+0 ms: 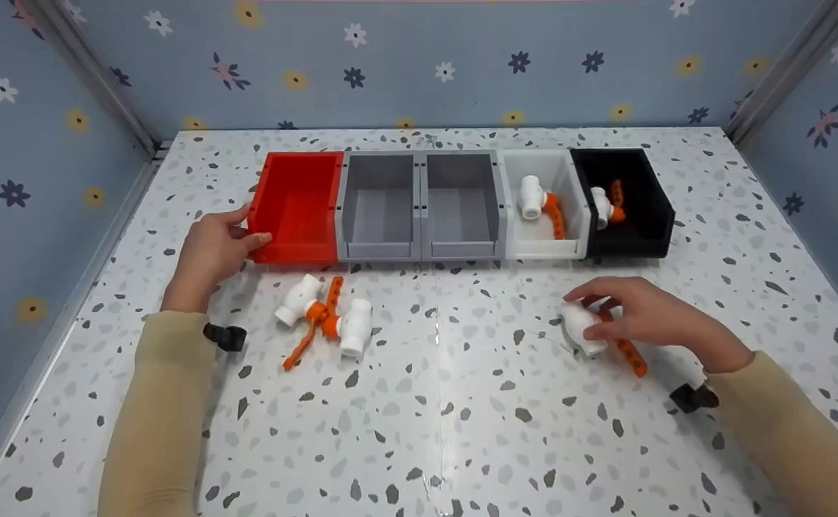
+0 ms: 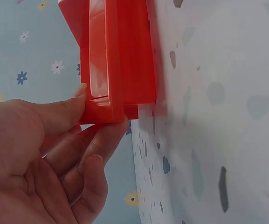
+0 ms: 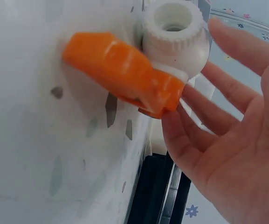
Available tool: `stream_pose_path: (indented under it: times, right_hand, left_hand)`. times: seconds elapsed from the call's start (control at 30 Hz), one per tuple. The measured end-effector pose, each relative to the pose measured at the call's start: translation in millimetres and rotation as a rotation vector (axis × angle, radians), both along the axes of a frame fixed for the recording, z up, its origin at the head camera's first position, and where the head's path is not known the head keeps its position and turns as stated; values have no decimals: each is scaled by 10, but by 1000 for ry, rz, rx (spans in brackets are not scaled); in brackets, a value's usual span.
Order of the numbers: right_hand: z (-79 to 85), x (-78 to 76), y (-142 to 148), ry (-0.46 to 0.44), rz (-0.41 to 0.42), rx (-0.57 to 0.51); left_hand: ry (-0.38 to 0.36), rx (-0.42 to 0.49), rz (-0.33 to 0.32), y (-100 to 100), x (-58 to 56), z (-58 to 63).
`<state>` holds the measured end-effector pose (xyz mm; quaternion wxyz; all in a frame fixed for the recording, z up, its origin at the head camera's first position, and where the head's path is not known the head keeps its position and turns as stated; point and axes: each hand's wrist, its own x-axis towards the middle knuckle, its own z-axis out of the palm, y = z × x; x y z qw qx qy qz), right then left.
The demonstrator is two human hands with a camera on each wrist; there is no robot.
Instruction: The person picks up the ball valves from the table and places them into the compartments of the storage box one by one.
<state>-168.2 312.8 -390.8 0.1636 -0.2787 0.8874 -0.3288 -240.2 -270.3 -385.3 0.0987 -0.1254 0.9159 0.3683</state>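
Note:
In the head view my left hand (image 1: 214, 248) pinches the near left corner of a red bin (image 1: 296, 248). The left wrist view shows the thumb on the rim of the red bin (image 2: 136, 56) and fingers beneath its edge. My right hand (image 1: 641, 312) holds a white ball valve (image 1: 578, 327) with an orange handle, low at the tabletop. In the right wrist view, thumb and fingers lie around the white body of the ball valve (image 3: 176, 42); its orange handle points away from the palm. Two similar ball valves (image 1: 354, 327) lie with crossed handles near my left hand.
Right of the red bin, in one row, stand two grey bins (image 1: 379, 250), a white bin (image 1: 544, 249) and a black bin (image 1: 630, 248). One ball valve (image 1: 531, 197) lies in the white bin, another (image 1: 600, 208) in the black one. Flowered panels (image 1: 419, 64) enclose the speckled table (image 1: 462, 431).

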Motion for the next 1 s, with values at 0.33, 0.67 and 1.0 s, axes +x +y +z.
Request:
stream_pose_path:
  times: [0.33, 0.67, 1.0]
  right_hand:
    - [-17, 58, 102, 0, 79, 55]
    - [-6, 75, 41, 44, 71, 149]
    - [-18, 68, 57, 59, 59, 126]
  left_hand:
    - [18, -10, -17, 9, 0, -8]
    - [12, -15, -9, -15, 10, -27]
    - [18, -16, -11, 3, 2, -28]
